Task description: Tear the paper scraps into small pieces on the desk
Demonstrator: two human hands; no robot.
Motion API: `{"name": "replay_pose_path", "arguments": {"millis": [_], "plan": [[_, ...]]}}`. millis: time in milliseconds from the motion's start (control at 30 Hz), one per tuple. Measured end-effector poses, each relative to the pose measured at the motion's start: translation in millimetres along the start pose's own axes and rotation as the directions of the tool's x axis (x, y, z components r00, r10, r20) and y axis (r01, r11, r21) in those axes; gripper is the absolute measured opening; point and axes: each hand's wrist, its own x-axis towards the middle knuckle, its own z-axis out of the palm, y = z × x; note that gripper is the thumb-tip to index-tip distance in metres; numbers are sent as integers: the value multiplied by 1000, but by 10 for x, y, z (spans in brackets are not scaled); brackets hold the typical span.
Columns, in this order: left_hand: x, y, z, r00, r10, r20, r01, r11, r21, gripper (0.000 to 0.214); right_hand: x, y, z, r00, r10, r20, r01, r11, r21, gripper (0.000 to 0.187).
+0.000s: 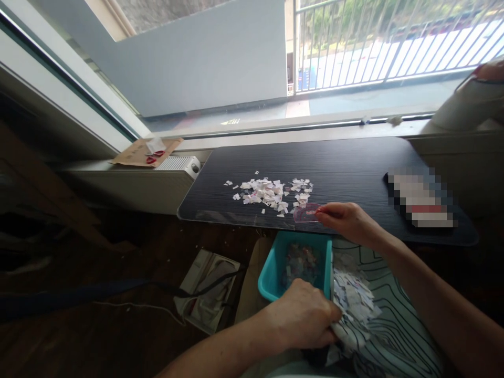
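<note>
My right hand (346,216) pinches a flat, see-through pink plastic piece (302,213) at the near edge of the dark table. Just beyond it on the tabletop lies a loose heap of small white paper pieces (263,191). Below the table edge is a teal plastic bin (270,278) with many small bits at its bottom. My left hand (305,317) is closed at the bin's near right corner, and what its fingers hold is hidden. Beside those fingers, many white paper slips (356,299) lie on a pale green cloth with black lines (409,320).
The dark table (338,157) stands against a window. A pixelated object (421,202) lies at its right end. Red-handled scissors (155,156) rest on a brown envelope (134,152) on the ledge at left. An open box (212,291) sits on the floor, with a strap across it.
</note>
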Motion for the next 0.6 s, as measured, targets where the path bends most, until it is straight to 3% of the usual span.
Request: {"name": "replay_pose_path", "arguments": {"millis": [133, 200, 300, 433, 600], "plan": [[-124, -58, 19, 997, -70, -41, 69, 997, -23, 16, 97, -47, 63, 994, -77, -80, 67, 989, -130, 33], [-168, -84, 25, 995, -88, -50, 86, 996, -36, 16, 97, -81, 37, 992, -111, -54, 100, 978, -182, 31], [-200, -110, 32, 993, -100, -56, 98, 994, -52, 16, 85, -113, -6, 992, -121, -27, 113, 972, -208, 30], [-206, -123, 41, 993, -99, -62, 95, 994, -59, 17, 126, -116, 8, 984, -140, -105, 113, 967, -230, 32], [-224, -133, 74, 992, -90, -86, 85, 995, -58, 18, 129, -147, 21, 985, -168, -39, 153, 954, -257, 32]]}}
